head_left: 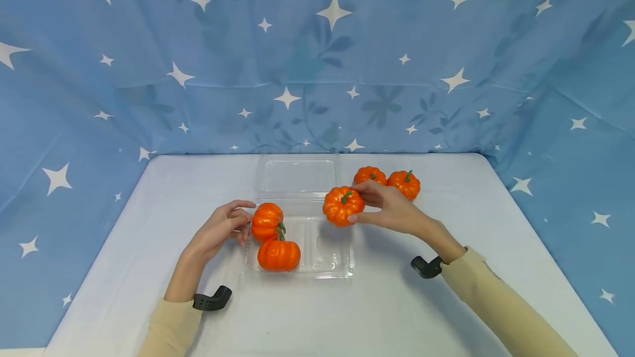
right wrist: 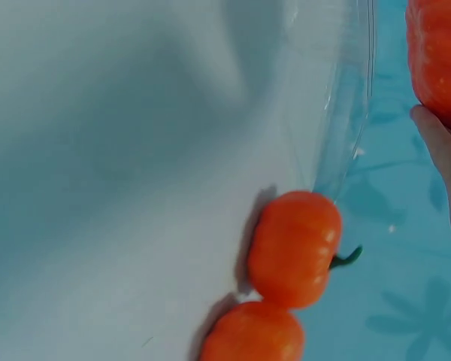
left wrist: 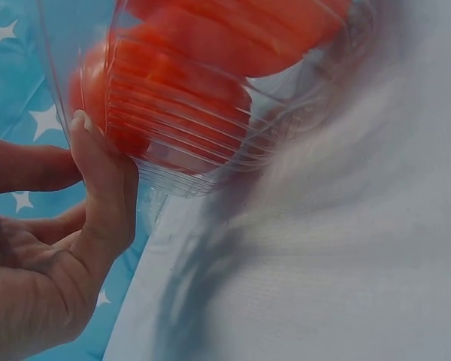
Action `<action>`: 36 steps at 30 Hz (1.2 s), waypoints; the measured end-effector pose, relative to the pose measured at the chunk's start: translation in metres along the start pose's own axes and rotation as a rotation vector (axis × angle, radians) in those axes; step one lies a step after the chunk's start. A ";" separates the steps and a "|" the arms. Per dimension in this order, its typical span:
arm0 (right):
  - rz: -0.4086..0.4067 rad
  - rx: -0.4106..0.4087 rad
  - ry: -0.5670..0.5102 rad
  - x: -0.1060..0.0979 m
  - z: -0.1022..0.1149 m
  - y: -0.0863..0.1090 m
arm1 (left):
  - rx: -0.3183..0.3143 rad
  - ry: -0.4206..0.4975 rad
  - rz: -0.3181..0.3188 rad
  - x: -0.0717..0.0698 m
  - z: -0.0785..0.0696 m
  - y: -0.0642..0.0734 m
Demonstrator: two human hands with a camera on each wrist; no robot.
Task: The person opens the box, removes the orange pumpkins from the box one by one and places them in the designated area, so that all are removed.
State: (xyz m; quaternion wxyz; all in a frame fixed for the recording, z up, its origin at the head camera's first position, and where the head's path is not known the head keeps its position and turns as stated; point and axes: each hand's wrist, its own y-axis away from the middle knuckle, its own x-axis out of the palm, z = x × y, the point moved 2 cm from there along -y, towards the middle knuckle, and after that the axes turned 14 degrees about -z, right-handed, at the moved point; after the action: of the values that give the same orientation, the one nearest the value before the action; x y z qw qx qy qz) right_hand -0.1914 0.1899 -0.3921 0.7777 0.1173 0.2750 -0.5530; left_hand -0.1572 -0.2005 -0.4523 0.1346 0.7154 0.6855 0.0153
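A small orange toy pumpkin with a green stem (head_left: 343, 206) is held up between the thumb and fingers of my right hand (head_left: 392, 209), over the right part of a clear plastic container (head_left: 329, 275). Two more toy pumpkins, one behind (head_left: 267, 221) and one in front (head_left: 279, 256), sit in the container's left part, stems close together. At the container's left side, my left hand (head_left: 223, 229) holds its edge with thumb and fingers; the left wrist view shows the thumb (left wrist: 98, 162) against the clear wall. Only part of the right hand (right wrist: 445, 154) shows in the right wrist view.
Two further toy pumpkins, one partly hidden (head_left: 369, 174) and one with its stem up (head_left: 404, 184), lie on the white table (head_left: 421, 313) behind my right hand. The container's lid (head_left: 297, 176) lies folded back, near the blue star-patterned curtain (head_left: 307, 109).
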 end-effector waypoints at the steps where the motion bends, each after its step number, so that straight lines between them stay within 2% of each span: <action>1: -0.012 0.010 0.001 -0.002 -0.002 0.001 | 0.000 -0.001 0.000 -0.001 0.000 0.000; 10: -0.093 0.100 0.023 -0.013 -0.028 0.007 | -0.006 0.012 -0.006 -0.005 0.004 0.002; 20: -0.160 0.117 0.078 -0.020 -0.048 0.019 | -0.004 0.016 0.000 -0.002 0.003 0.001; 36: -0.193 0.180 0.111 -0.017 -0.075 0.023 | 0.004 0.018 0.002 0.000 0.002 -0.001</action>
State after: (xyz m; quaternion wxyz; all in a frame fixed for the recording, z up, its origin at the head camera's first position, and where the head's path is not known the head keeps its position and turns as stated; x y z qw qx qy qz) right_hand -0.1962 0.2481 -0.4469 0.6909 0.1898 0.2770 -0.6402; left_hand -0.1574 -0.2010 -0.4543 0.1269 0.7162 0.6859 0.0205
